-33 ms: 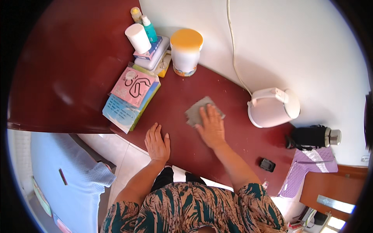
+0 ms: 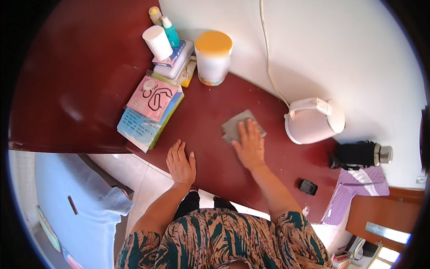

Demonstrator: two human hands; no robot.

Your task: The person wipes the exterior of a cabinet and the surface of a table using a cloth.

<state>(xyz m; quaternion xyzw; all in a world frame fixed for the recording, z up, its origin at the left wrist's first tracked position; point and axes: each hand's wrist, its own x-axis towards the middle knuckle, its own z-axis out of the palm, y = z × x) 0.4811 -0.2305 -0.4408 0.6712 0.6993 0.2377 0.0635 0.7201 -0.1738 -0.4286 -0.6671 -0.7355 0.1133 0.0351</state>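
A folded grey cloth point(image 2: 242, 125) lies flat on the dark red tabletop point(image 2: 215, 157). My right hand point(image 2: 249, 145) rests palm down over its lower right part, fingers stretched out and pressing on it rather than gripping. At the table's near edge, my left hand point(image 2: 181, 163) lies flat with its fingers extended and nothing in it. Beyond the left hand is a stack of packets, with a pink square packet point(image 2: 151, 98) on top of a blue-and-white one point(image 2: 139, 129).
A white canister with an orange lid point(image 2: 213, 58) stands at the back, beside boxes carrying a white cylinder point(image 2: 157, 42) and a teal bottle point(image 2: 170, 32). To the right are a pale pink kettle point(image 2: 313, 122), a black-covered flask point(image 2: 358, 155) and a small black object point(image 2: 308, 187).
My right hand has slid a little to the right, carrying the grey cloth with it. My left hand stays in place at the table's edge.
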